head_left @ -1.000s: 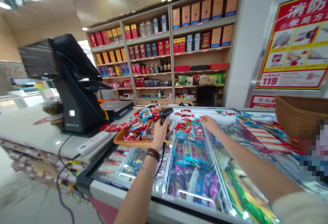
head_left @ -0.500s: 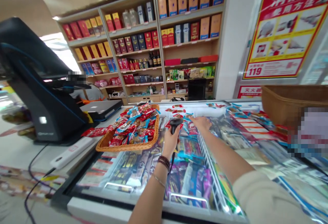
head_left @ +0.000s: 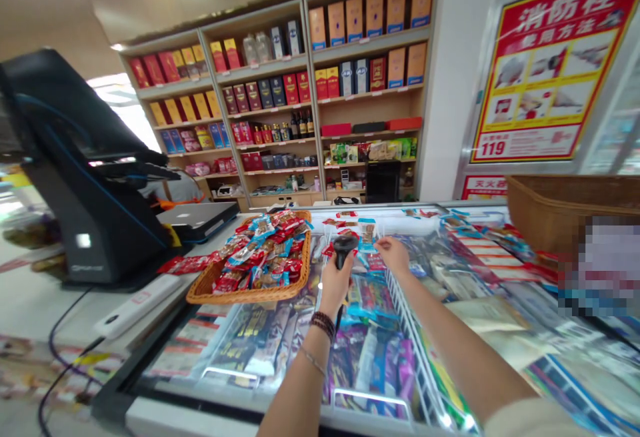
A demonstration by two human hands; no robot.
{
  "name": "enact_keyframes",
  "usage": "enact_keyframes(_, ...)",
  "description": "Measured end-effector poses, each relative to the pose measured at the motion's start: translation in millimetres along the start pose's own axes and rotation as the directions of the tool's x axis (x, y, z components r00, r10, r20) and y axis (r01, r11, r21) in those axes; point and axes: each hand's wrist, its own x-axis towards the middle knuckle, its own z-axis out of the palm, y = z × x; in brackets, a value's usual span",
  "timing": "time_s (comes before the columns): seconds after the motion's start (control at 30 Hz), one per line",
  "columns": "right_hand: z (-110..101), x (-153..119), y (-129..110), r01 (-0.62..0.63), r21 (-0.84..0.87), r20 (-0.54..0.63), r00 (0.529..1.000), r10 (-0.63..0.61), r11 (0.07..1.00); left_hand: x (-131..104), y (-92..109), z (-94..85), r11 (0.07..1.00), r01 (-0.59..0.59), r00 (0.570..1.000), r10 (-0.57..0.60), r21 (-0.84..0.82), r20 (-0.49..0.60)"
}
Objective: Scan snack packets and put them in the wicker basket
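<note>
A pixelated patch (head_left: 603,267) hides what lies beside the basket (head_left: 550,213), whose right end it covers; the poster (head_left: 555,70) is cut off at the frame's edge.

Snack basket (head_left: 250,283) atop glass-topped freezer (head_left: 280,330)

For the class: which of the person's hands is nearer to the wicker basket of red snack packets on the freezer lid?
Left. The left hand, gripping the barcode scanner, is just right of the wicker basket. The right hand, pinching a small packet, is farther right.

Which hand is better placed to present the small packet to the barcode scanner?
Right. The right hand pinches the small packet just beside the barcode scanner, which the left hand grips.
</note>
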Motion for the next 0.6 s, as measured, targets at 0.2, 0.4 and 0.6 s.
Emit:
enact_keyframes(0.2,-1,-13,-1,0.035,0.094,-0.051,0.998,-0.030,0.995,-4,7,-0.6,0.998,-0.031,0.999,0.029,0.056,0.035)
enact_keyframes(0.4,-2,-16,-7,0.044,0.123,-0.084,0.996,-0.034,0.991,-5,6,-2.8,0.993,-0.085,0.995,0.080,0.088,0.057)
enact_keyframes(0.6,-5,-18,-14,0.036,0.103,-0.051,0.998,-0.030,0.994,-4,5,-4.0,0.988,-0.114,0.990,0.104,0.105,0.100)
